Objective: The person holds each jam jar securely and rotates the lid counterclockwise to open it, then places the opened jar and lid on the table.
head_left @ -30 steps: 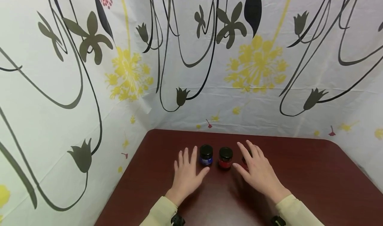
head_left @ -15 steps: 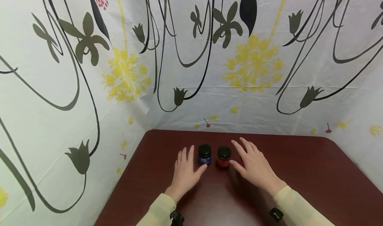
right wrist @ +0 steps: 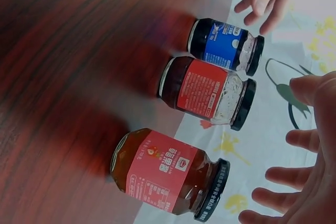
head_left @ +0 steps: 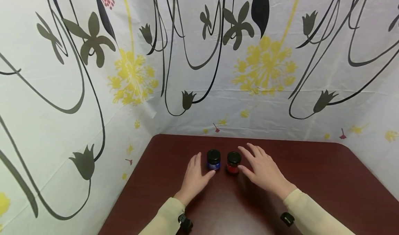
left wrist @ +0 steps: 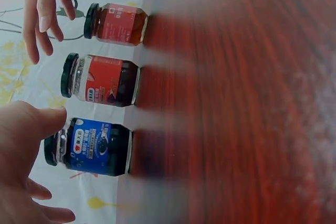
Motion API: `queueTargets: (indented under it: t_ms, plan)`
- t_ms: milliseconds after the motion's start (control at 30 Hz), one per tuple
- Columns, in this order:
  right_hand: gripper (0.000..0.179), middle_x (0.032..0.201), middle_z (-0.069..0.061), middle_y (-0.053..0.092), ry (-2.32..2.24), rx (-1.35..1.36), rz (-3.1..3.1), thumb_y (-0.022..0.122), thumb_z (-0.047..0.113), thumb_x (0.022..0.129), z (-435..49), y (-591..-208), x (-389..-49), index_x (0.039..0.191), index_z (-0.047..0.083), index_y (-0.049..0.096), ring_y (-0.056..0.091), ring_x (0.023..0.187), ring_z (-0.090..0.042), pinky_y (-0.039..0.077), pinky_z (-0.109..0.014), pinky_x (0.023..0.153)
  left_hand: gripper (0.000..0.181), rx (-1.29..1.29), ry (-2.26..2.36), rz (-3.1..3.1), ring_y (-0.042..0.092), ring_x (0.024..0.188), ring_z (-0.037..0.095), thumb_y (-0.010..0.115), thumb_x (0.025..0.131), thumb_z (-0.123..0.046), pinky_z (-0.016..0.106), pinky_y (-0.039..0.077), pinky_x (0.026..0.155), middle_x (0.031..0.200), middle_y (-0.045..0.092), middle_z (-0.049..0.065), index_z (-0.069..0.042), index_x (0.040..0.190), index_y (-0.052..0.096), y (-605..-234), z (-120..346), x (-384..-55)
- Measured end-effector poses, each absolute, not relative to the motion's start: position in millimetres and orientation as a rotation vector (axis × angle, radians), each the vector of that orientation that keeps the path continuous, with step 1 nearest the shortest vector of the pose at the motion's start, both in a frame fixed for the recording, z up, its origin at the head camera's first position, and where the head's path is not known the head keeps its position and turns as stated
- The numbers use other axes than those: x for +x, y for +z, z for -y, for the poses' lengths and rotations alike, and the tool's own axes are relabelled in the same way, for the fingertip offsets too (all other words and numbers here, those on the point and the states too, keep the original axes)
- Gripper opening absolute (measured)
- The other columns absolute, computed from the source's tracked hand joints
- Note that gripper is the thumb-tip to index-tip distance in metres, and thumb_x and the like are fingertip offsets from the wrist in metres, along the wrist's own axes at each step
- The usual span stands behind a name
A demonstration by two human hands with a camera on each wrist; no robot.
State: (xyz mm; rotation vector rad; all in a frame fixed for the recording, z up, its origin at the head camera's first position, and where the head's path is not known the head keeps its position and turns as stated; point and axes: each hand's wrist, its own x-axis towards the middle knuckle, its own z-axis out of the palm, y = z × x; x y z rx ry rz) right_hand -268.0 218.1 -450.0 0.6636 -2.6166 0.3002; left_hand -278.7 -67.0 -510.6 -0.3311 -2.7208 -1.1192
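Three small glass jars with black lids stand upright in a row. The blue-labelled jar (head_left: 213,160) is at the left, and my left hand (head_left: 194,178) hovers just beside it with fingers extended. In the middle is the red-labelled jar (head_left: 233,163); the thumb and fingertips of my right hand (head_left: 266,171) overlap its right side in the head view. A pink-labelled jar (right wrist: 165,171) with amber contents stands at the right end, hidden behind the right hand in the head view. In the right wrist view that hand's fingers are spread near its lid, holding nothing.
The jars stand on a dark red-brown wooden table (head_left: 162,193) with rounded far corners. A white floral-printed cloth (head_left: 199,79) hangs behind it and along the left side. Each forearm wears a black wrist device (head_left: 287,219).
My right hand has shifted left toward the red-labelled jar, covering the pink-labelled one in the head view. The left hand has turned more sideways, its fingers closer together. The jars stay in place.
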Motion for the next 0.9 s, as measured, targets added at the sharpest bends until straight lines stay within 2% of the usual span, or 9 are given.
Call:
queueTargets:
  t_ms: [267, 433, 667, 767, 900]
  plan:
    - [0.071, 0.153, -0.018, 0.039, 0.325, 0.698, 2.635, 0.063, 0.053, 0.095, -210.6, -441.8, -270.4, 0.155, 0.022, 0.041, 0.04, 0.135, -0.039, 0.044, -0.065, 0.093, 0.092, -0.26, -1.271, 2.686, 0.041, 0.14, 0.033, 0.074, 0.088, -0.051, 0.059, 0.038, 0.107, 0.158, 0.035, 0.011, -0.015, 0.159, 0.029, -516.6, 62.6, -287.7]
    - [0.07, 0.152, -0.019, 0.04, 0.32, 0.723, 2.628, 0.065, 0.051, 0.095, -205.4, -440.0, -273.3, 0.154, 0.02, 0.043, 0.041, 0.135, -0.04, 0.044, -0.066, 0.092, 0.09, -0.254, -1.305, 2.661, 0.044, 0.137, 0.035, 0.076, 0.087, -0.049, 0.062, 0.036, 0.106, 0.155, 0.04, 0.014, -0.012, 0.157, 0.034, -519.8, 58.5, -291.1]
    - [0.068, 0.151, -0.02, 0.042, 0.304, 0.736, 2.633, 0.068, 0.047, 0.094, -197.1, -437.9, -275.5, 0.152, 0.02, 0.045, 0.041, 0.135, -0.041, 0.044, -0.066, 0.091, 0.085, -0.248, -1.339, 2.63, 0.046, 0.136, 0.034, 0.079, 0.086, -0.043, 0.059, 0.037, 0.106, 0.152, 0.045, 0.014, -0.008, 0.153, 0.04, -523.4, 54.9, -295.0]
    - [0.068, 0.151, -0.019, 0.042, 0.299, 0.735, 2.636, 0.068, 0.046, 0.094, -195.0, -437.6, -277.9, 0.152, 0.02, 0.045, 0.042, 0.135, -0.041, 0.044, -0.066, 0.092, 0.077, -0.259, -1.347, 2.599, 0.052, 0.13, 0.03, 0.081, 0.085, -0.04, 0.055, 0.042, 0.103, 0.144, 0.054, 0.011, -0.009, 0.147, 0.048, -525.6, 53.9, -297.5]
    - [0.067, 0.151, -0.019, 0.042, 0.298, 0.74, 2.636, 0.068, 0.045, 0.095, -191.8, -436.4, -280.4, 0.152, 0.02, 0.045, 0.042, 0.134, -0.04, 0.044, -0.066, 0.092, 0.06, -0.276, -1.388, 2.544, 0.063, 0.114, 0.023, 0.083, 0.084, -0.034, 0.045, 0.052, 0.092, 0.126, 0.065, 0.006, -0.012, 0.135, 0.059, -527.9, 52.9, -300.2]
